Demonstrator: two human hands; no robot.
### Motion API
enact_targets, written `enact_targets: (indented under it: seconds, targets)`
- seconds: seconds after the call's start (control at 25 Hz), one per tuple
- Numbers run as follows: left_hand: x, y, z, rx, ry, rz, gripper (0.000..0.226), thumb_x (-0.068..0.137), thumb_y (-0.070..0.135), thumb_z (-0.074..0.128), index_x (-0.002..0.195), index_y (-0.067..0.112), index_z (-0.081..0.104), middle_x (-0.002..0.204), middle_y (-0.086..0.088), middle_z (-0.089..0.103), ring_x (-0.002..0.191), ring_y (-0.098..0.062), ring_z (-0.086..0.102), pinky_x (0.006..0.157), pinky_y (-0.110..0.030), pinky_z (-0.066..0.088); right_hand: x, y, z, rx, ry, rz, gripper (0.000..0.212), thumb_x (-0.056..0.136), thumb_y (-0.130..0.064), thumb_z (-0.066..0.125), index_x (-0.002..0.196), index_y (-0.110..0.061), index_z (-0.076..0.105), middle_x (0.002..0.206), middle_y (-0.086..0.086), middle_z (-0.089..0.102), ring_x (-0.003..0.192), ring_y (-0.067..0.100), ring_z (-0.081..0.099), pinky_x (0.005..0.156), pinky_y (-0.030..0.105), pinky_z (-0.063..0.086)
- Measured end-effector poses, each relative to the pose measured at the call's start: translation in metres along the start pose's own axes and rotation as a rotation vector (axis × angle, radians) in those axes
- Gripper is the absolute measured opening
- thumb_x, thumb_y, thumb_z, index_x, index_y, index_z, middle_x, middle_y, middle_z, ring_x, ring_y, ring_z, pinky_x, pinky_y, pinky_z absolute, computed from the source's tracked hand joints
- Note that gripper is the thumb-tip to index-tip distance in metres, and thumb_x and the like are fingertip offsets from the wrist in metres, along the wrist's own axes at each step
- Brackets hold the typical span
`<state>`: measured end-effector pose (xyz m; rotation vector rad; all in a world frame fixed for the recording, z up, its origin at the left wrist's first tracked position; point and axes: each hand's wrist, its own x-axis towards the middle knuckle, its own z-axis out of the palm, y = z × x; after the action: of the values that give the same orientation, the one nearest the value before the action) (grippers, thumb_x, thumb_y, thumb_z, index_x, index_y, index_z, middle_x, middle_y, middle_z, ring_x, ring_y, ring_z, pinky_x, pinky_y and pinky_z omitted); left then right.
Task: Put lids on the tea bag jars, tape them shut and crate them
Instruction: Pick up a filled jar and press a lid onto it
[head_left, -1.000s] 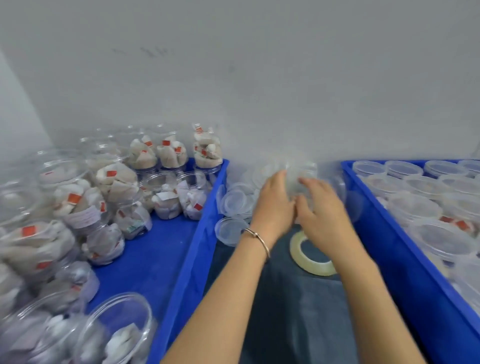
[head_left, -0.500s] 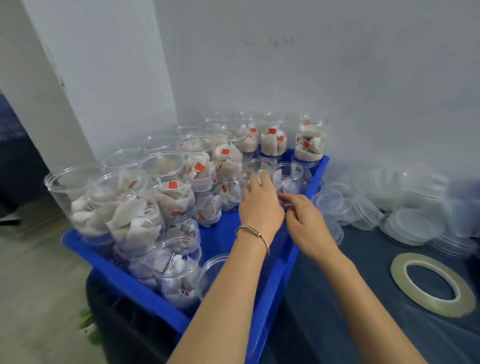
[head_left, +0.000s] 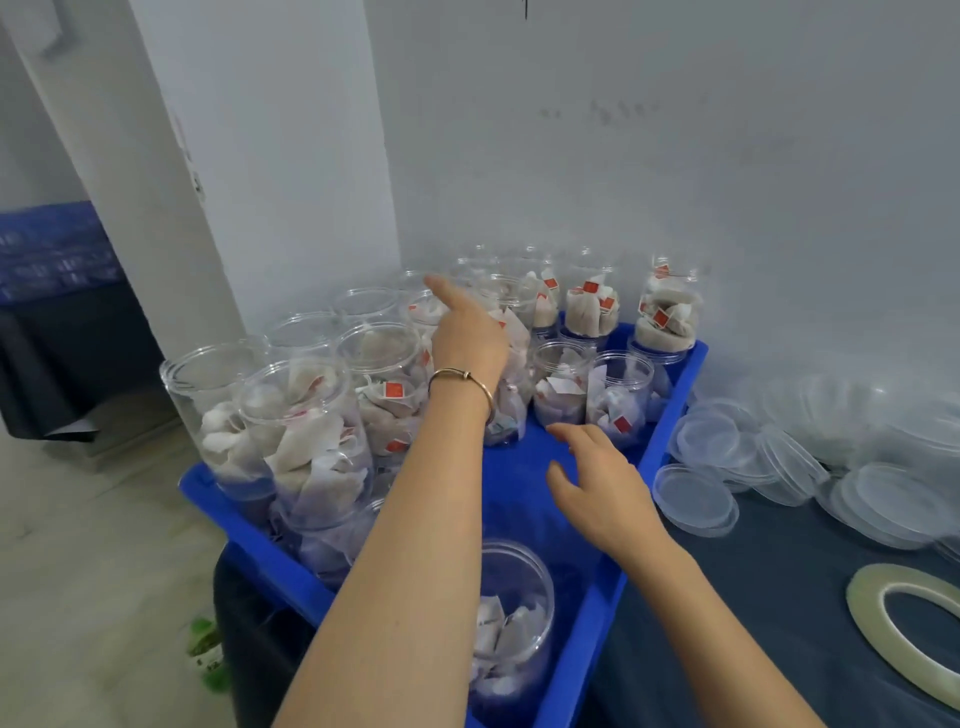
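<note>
Head view: open tea bag jars (head_left: 387, 384) stand crowded in a blue crate (head_left: 675, 384). Left hand (head_left: 467, 332) reaches over them, fingers straight and together; right hand (head_left: 602, 478) hovers loosely spread, empty. Clear lids (head_left: 693, 491) and tape roll (head_left: 867, 618) lie on dark cloth (head_left: 753, 623) beside.

In front of me, clear round plastic jars stuffed with white, red-tagged tea bags (head_left: 306, 431) stand upright and lidless, packed together in a blue plastic crate (head_left: 670, 415). Just right of it, clear round plastic lids (head_left: 693, 496) lie heaped on the dark cloth. A ring-shaped roll of clear tape (head_left: 872, 618) lies flat nearer me.
</note>
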<state>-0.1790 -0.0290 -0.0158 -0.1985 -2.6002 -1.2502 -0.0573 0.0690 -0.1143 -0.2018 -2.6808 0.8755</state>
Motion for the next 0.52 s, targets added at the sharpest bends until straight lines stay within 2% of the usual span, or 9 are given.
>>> enact_targets:
  seconds: [0.08, 0.16, 0.32, 0.4, 0.52]
  targets:
    - [0.005, -0.001, 0.0, 0.054, -0.118, -0.09, 0.059, 0.096, 0.003, 0.043, 0.144, -0.004, 0.009, 0.117, -0.018, 0.06, 0.102, -0.034, 0.062, 0.085, -0.042, 0.053, 0.0, 0.002, 0.0, 0.002, 0.01, -0.011, 0.046, 0.095, -0.024, 0.046, 0.141, -0.022, 0.04, 0.141, -0.005, 0.043, 0.113, 0.017, 0.055, 0.099, 0.042, 0.043]
    - [-0.001, -0.004, 0.005, 0.13, -0.14, -0.084, 0.049, 0.096, -0.001, 0.042, 0.14, -0.004, 0.02, 0.121, -0.02, 0.059, 0.109, -0.035, 0.06, 0.087, -0.038, 0.051, -0.001, 0.003, 0.001, 0.008, 0.02, -0.027, 0.045, 0.095, -0.024, 0.047, 0.14, -0.022, 0.042, 0.14, -0.005, 0.044, 0.11, 0.016, 0.056, 0.096, 0.04, 0.045]
    - [-0.02, 0.0, 0.008, 0.206, -0.019, 0.077, 0.035, 0.099, 0.0, 0.038, 0.133, -0.006, 0.035, 0.116, -0.02, 0.063, 0.106, -0.033, 0.062, 0.072, -0.03, 0.044, -0.001, 0.006, 0.001, 0.038, 0.057, -0.059, 0.05, 0.094, -0.024, 0.05, 0.142, -0.025, 0.038, 0.142, -0.007, 0.04, 0.105, 0.012, 0.055, 0.089, 0.035, 0.047]
    - [-0.034, 0.012, 0.002, 0.203, 0.056, 0.155, 0.027, 0.101, 0.008, 0.038, 0.125, -0.003, 0.04, 0.108, -0.018, 0.065, 0.097, -0.032, 0.063, 0.064, -0.028, 0.039, -0.001, 0.005, -0.001, 0.147, 0.109, -0.083, 0.062, 0.093, -0.024, 0.055, 0.147, -0.028, 0.027, 0.145, -0.008, 0.034, 0.111, 0.003, 0.044, 0.087, 0.025, 0.041]
    - [-0.066, 0.039, -0.004, 0.131, 0.067, 0.288, 0.017, 0.1, 0.015, 0.04, 0.109, 0.003, 0.047, 0.093, -0.013, 0.066, 0.078, -0.027, 0.062, 0.05, -0.023, 0.029, -0.002, 0.007, -0.014, 0.379, 0.249, -0.091, 0.085, 0.085, -0.026, 0.069, 0.151, -0.025, 0.015, 0.152, -0.007, 0.024, 0.133, 0.0, 0.025, 0.101, 0.019, 0.029]
